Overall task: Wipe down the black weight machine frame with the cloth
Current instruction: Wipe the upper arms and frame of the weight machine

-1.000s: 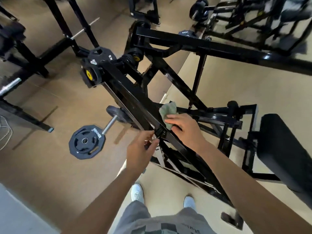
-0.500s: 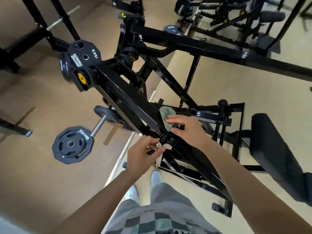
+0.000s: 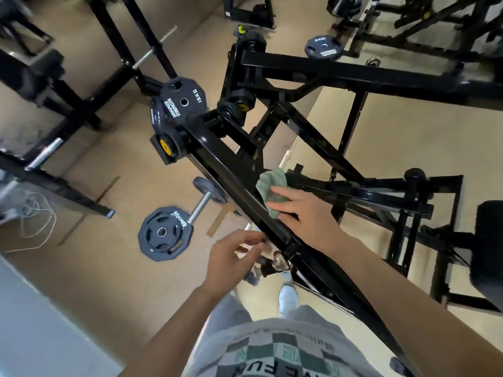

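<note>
The black weight machine frame fills the middle of the head view, its long slanted bar (image 3: 217, 159) running from a yellow-capped pivot down to the lower right. A green cloth (image 3: 270, 183) lies on that bar's right side. My right hand (image 3: 304, 213) presses it flat with straight fingers. My left hand (image 3: 231, 257) hovers at the bar's left edge, fingers loosely curled and holding nothing, just above a small black knob (image 3: 268, 268) under the bar.
A black weight plate on a steel peg (image 3: 163, 232) sits low on the left. A 15 kg plate (image 3: 182, 102) hangs near the pivot. A black seat pad (image 3: 490, 254) is at the right. More black racks stand behind, and my white shoe (image 3: 288, 297) is below the bar.
My left hand has let go of the knob under the bar and drawn back a little. My right hand keeps the cloth on the bar; the view has shifted slightly.
</note>
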